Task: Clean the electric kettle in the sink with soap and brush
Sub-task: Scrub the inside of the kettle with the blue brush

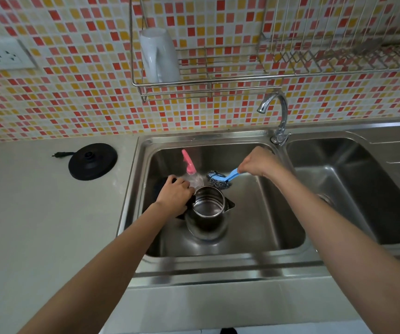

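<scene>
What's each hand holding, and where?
Left hand grips the steel electric kettle by its black handle; right hand holds the blue-handled wire-scourer brush by its handle end.

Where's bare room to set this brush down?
Free: left basin floor right of the kettle; the right basin; counter nearer than the kettle base. Crowded: behind the kettle, by soap bottle and brush.

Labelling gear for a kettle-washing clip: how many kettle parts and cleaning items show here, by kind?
kettle: 1
kettle base: 1
brush: 1
soap bottle: 1
Total: 4
</scene>
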